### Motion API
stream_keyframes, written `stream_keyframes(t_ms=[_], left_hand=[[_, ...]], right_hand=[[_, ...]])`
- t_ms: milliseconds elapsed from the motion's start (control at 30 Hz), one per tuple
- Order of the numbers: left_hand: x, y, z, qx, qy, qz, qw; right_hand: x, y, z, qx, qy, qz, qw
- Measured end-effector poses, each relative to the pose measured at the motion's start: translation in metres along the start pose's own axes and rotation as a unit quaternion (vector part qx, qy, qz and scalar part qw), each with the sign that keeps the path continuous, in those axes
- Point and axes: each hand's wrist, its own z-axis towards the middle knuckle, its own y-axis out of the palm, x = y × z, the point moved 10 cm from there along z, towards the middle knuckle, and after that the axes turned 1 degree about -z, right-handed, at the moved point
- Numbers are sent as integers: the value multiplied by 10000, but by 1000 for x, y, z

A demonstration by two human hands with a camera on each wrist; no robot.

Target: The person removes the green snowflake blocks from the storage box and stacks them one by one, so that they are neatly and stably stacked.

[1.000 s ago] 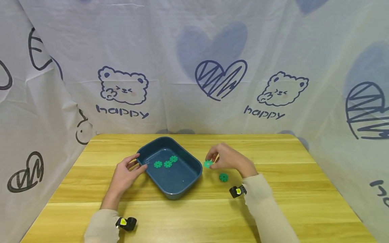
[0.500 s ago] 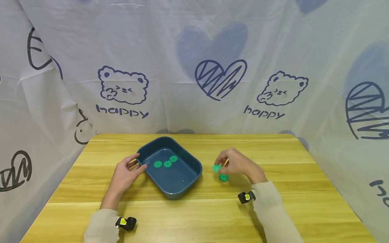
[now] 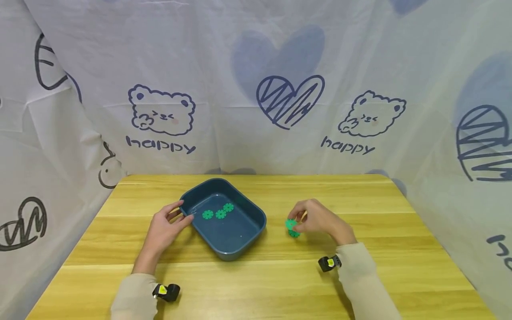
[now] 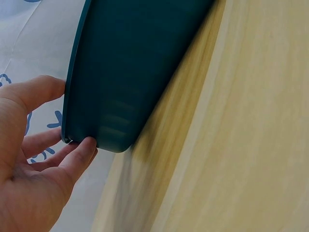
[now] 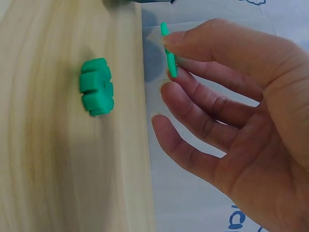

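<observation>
A dark blue rectangular bin [image 3: 229,249] stands on the table with several green notched snowflake discs [image 3: 207,214] lying flat inside. My left hand [image 3: 165,231] holds the bin's left corner, its thumb and fingers at the rim, as the left wrist view also shows. Between the thumb and fingers of my right hand [image 3: 318,218] is a thin green snowflake disc [image 5: 171,62], seen edge-on in the right wrist view. Right below it, a small stack of green snowflake discs [image 5: 97,88] sits on the wood, partly covered by the held disc in the head view.
The wood-grain table [image 3: 256,289] carries the bin left of centre. A white cloth [image 3: 224,89] printed with bears and hearts hangs behind the table and along both sides. Each wrist wears a small black camera [image 3: 330,263].
My right hand has moved right and toward me with the disc, from beside the bin to over the small stack. The left hand and bin have stayed in place.
</observation>
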Motion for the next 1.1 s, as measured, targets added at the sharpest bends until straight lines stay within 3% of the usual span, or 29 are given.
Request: stream_keyframes(t_ms=[1100], left_hand=[[3, 0, 0, -20, -70, 30, 10000]], right_hand=[[21, 9, -6, -47, 421, -172, 9990]])
